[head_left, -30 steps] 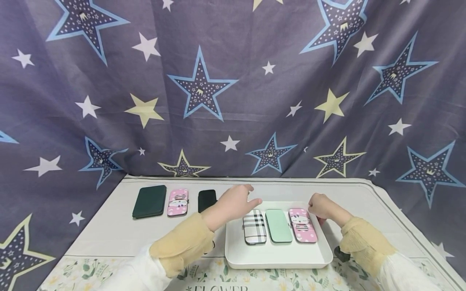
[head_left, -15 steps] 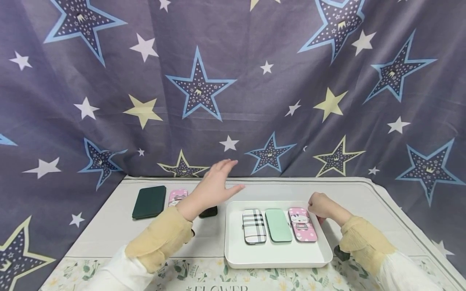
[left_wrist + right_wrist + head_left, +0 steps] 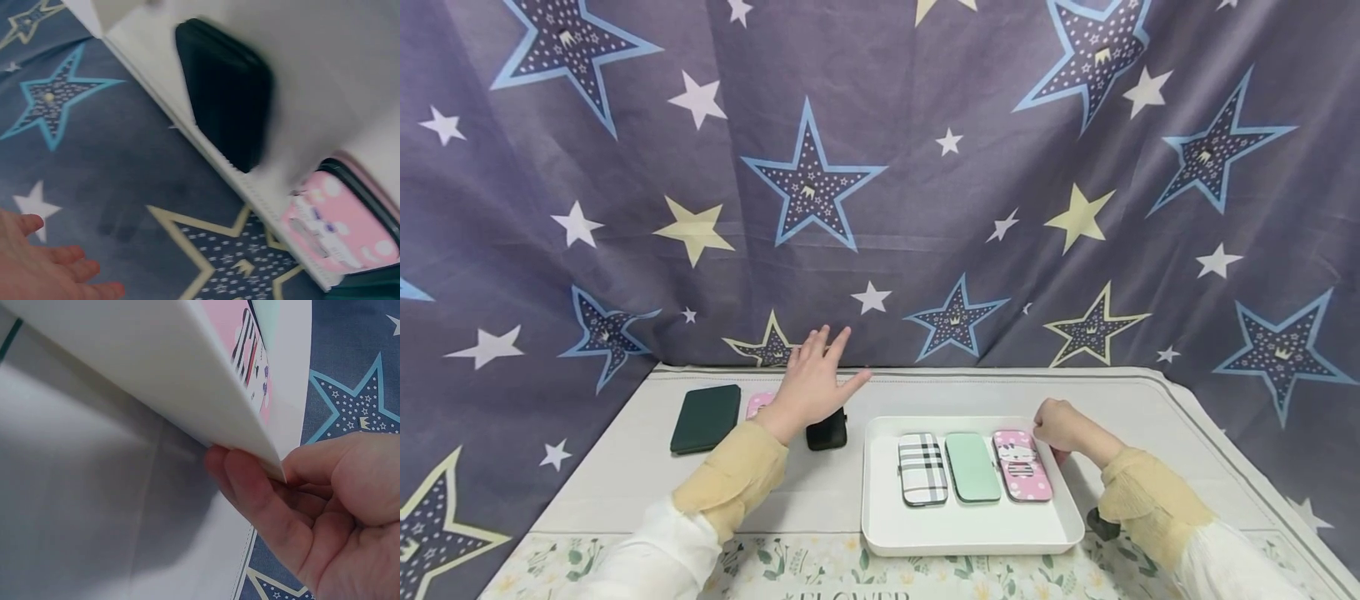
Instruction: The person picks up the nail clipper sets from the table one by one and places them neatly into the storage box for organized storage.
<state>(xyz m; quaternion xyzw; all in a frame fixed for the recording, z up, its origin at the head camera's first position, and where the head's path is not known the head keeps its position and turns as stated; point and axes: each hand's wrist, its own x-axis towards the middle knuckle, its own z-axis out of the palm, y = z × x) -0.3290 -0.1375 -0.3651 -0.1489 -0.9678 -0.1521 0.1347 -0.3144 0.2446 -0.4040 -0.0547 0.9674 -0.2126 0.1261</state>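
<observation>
The left hand (image 3: 811,387) could pass between the black case (image 3: 827,432) and the white tray (image 3: 970,547), which blocks low rightward travel.

My left hand (image 3: 811,383) and right hand (image 3: 1063,427) are bare; my left sleeve (image 3: 658,537) and right sleeve (image 3: 1232,558) are white, the left one creased; a wrinkled tan left band (image 3: 730,479) and matching right band (image 3: 1153,504) wrap my wrists; a small dark rounded piece (image 3: 1103,523) shows beside the latter.
</observation>
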